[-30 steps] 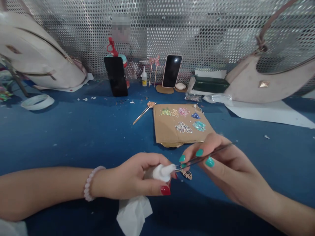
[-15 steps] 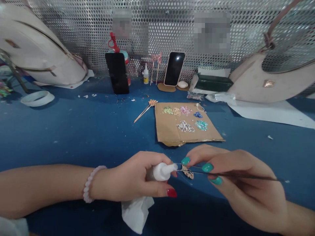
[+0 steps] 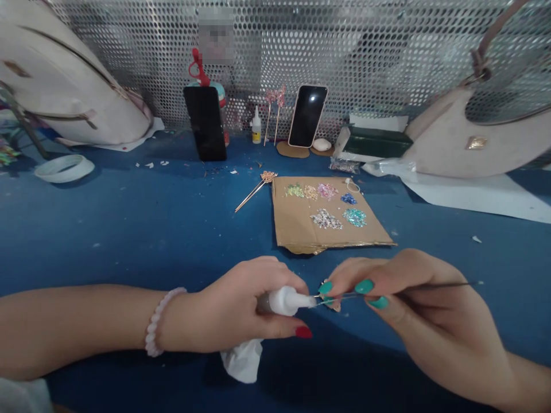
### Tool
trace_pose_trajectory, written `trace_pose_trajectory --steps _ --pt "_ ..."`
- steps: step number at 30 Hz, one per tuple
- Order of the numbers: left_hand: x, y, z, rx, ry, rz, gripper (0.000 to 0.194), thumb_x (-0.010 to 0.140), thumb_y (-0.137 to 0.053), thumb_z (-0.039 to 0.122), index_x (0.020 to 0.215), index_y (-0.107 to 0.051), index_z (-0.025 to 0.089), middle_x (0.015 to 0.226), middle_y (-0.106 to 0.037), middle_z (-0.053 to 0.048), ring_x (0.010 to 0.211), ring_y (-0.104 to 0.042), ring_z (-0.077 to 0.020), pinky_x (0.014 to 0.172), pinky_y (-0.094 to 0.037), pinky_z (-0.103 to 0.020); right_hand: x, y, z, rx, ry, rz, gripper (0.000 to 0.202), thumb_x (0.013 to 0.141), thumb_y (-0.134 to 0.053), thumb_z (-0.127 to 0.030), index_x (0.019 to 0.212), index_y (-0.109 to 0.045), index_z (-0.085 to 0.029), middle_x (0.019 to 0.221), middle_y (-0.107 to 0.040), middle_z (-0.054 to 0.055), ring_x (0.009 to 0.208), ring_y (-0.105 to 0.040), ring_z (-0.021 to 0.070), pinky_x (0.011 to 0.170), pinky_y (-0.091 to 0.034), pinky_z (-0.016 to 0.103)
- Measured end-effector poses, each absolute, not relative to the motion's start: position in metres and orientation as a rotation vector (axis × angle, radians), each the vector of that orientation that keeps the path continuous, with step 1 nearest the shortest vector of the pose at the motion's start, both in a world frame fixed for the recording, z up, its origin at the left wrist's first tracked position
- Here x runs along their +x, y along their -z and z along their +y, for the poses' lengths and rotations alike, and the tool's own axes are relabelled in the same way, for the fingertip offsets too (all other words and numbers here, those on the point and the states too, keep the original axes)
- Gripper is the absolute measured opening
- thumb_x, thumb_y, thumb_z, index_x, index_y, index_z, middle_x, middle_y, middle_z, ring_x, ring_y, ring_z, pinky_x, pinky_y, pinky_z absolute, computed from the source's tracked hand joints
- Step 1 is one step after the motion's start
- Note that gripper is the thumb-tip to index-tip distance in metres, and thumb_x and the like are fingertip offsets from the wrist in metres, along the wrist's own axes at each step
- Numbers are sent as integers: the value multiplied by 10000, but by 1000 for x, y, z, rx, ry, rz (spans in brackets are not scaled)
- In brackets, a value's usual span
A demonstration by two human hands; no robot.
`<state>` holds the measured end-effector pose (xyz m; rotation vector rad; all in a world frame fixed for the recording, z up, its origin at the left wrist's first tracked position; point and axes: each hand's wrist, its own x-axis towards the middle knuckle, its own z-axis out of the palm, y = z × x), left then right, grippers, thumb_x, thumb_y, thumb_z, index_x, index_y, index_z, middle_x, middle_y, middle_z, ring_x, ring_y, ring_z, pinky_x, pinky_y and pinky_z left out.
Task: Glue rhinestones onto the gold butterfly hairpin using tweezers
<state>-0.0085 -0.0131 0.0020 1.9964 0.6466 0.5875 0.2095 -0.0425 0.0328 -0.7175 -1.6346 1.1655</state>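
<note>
Bottle (image 3: 282, 302) and tweezers (image 3: 451, 284), tips close, in hands (image 3: 235, 304) (image 3: 439, 315)

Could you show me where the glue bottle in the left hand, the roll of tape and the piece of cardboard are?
Glue bottle (image 3: 284, 301): head view, on its white cap.
Roll of tape (image 3: 63, 175): head view, outer side.
Piece of cardboard (image 3: 295, 222): head view, bare surface.

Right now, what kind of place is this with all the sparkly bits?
Probably a craft workbench: piles of sparkly bits lie on cardboard, the left hand holds a white-nozzled bottle, and a gold-coloured ornament on prongs lies at the cardboard's edge.
</note>
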Motion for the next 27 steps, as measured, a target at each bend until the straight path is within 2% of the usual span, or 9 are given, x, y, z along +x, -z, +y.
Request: trace_pose_trajectory --steps 7,13,16,20,23,27 --pt "-8 -2 -13 2073 -543 630 254 849 -629 417 945 -597 183 797 -586 -3 787 -498 -147 701 -368 -234 211 -33 -39 -729 -1249 -1613 128 883 -559 -195 908 -646 -286 839 -718 6 743 -702 132 691 -592 251" --pt "-10 -2 -15 2002 -501 694 242 871 -591 410 961 -537 191 892 -533 -15 802 -485 -151 696 -370 -243 213 -33 -37 -766 -1193 -1669 129 880 -562 -206 943 -626 -299 932 -717 6 835 -701 138 723 -583 216" --pt "-11 -8 -17 1978 -475 699 194 932 -469 373 942 -468 180 908 -504 -29 832 -470 -165 715 -368 -262 213 -34 -37 -800 -1145 -1692 142 883 -547 -197 939 -620 -305 944 -711 7 850 -698 139 719 -584 210" --pt "-12 -15 -19 1977 -499 638 188 962 -270 266 979 -421 154 820 -447 -30 741 -423 -162 720 -366 -302 214 -32 -39 -805 -1039 -1771 188 890 -527 -176 973 -611 -323 965 -706 3 926 -680 138 777 -572 215" --pt "-12 -16 -19 2019 -441 634 178 933 -274 234 1008 -408 143 844 -442 -47 706 -409 -165 701 -366 -324 215 -30 -41 -794 -935 -1791 213 893 -519 -167 1005 -607 -325 980 -701 9 952 -668 142 811 -564 236" --pt "-12 -14 -19 1995 -357 723 115 925 -333 269 905 -389 171 864 -445 -51 681 -408 -152 646 -359 -299 216 -30 -41 -761 -828 -1825 252 855 -543 -110 987 -622 -309 968 -703 15 925 -673 152 818 -561 258"
